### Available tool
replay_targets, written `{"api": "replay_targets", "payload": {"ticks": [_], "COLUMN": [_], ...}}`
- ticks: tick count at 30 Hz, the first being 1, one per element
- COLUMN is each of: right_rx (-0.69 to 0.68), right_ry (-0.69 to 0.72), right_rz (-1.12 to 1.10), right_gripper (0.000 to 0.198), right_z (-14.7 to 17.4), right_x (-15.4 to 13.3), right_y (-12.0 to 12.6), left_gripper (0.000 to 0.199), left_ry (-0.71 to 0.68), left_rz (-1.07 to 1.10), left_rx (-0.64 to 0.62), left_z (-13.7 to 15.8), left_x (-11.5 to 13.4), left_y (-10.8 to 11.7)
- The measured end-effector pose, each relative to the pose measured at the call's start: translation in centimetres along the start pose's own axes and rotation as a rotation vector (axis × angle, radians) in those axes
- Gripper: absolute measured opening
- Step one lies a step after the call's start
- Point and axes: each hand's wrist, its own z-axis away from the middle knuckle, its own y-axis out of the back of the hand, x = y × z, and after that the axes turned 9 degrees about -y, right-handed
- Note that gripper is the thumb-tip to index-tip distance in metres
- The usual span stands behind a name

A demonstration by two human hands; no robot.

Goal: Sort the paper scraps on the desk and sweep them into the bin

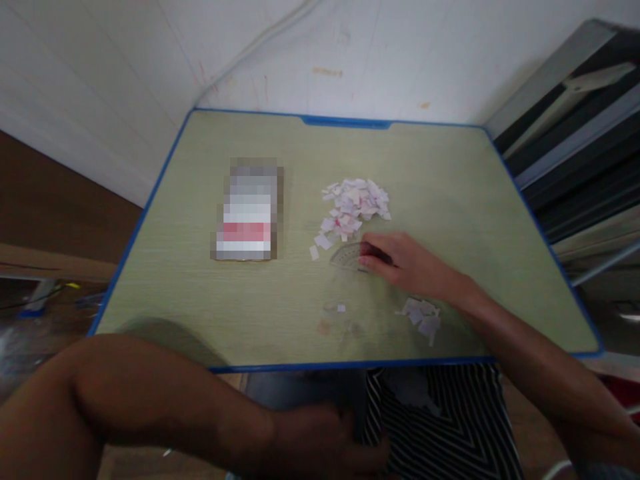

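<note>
My right hand (395, 260) is over the table, its thumb and fingers closed on a clear plastic protractor (345, 256). The protractor's curved, marked edge points left, just below a pile of small white paper scraps (357, 200), some with pink marks. A smaller group of paper scraps (423, 316) lies under my right wrist, and one tiny scrap (341, 308) sits apart near the front. Below the table's front edge, my left hand (330, 440) hangs over my lap; it is dark and blurred, so its fingers are unclear.
The light green table (190, 313) has a blue rim and stands against a white wall (390, 60). A phone-like, pixelated object (249, 207) lies on its left half. At the right, a dark grey metal frame (565, 127) leans beside the table.
</note>
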Motion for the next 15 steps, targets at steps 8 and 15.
{"api": "replay_targets", "payload": {"ticks": [8,15], "right_rx": [-0.093,-0.239], "right_ry": [0.15,0.174], "right_rz": [0.087,0.185], "right_gripper": [0.015,0.022], "right_z": [0.9,2.6], "right_x": [-2.3,0.3], "right_y": [-0.4,3.6], "left_gripper": [0.047,0.05], "left_ry": [0.002,-0.017], "left_rz": [0.013,-0.013], "left_rx": [-0.031,-0.054], "left_z": [-0.1,-0.1], "left_x": [0.2,0.2], "left_y": [-0.6,0.0]}}
